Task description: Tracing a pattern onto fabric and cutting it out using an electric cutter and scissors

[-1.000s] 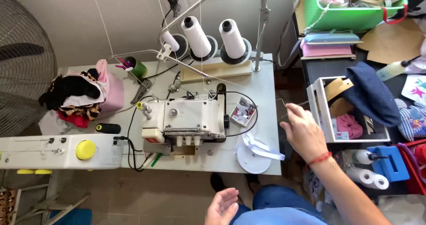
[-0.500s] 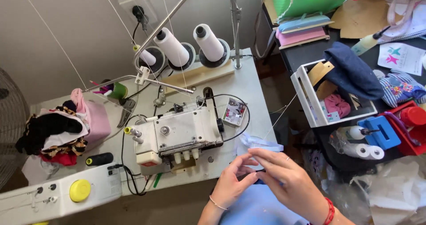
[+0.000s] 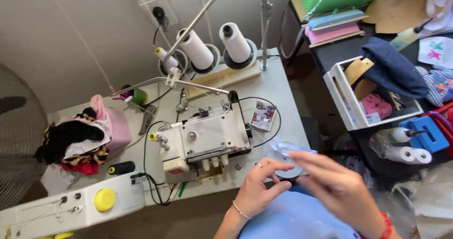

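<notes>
My left hand point(image 3: 258, 188) and my right hand point(image 3: 336, 185) meet at the table's front right edge, over a white round disc point(image 3: 276, 150). Their fingertips pinch a small pale blue, half-clear piece point(image 3: 285, 147) lying on the disc. A dark patch between the fingers is too unclear to identify. My left wrist has a thin bracelet, my right wrist a red band. Light blue cloth point(image 3: 295, 219) lies on my lap just below the hands. A white overlock sewing machine point(image 3: 207, 140) stands just left of the hands.
Two large white thread cones point(image 3: 198, 48) stand behind the machine under a metal thread guide. A pink box with cloth scraps point(image 3: 113, 126), a black spool point(image 3: 121, 167) and a white machine with a yellow knob point(image 3: 104, 199) sit at left. A white crate point(image 3: 343, 97) stands at right.
My right hand came back from beside the white crate to the disc. My left hand rose from my lap to meet it, and both took hold of the pale blue piece.
</notes>
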